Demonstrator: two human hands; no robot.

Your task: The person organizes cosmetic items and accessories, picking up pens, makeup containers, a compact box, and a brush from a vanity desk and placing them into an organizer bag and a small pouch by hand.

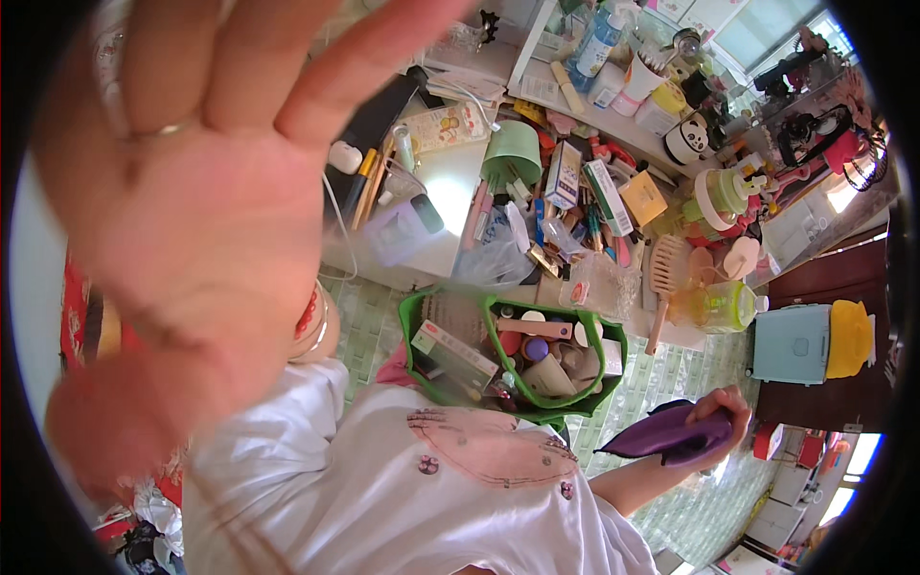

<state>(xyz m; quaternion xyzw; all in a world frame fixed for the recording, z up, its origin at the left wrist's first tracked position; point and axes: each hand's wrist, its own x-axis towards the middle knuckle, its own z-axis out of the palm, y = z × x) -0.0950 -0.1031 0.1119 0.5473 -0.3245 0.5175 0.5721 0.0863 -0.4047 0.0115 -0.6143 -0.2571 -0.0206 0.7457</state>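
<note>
While L hand faces cam, R hand grips purple item.

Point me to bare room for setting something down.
Floor: the greenish stretch between the green bag and the pale blue suitcase. Desk: only a small glare-lit patch between the lilac item and the green bin. Crowded: inside the bag, and right of the bin among boxes. The left hand hides the rest.
</note>
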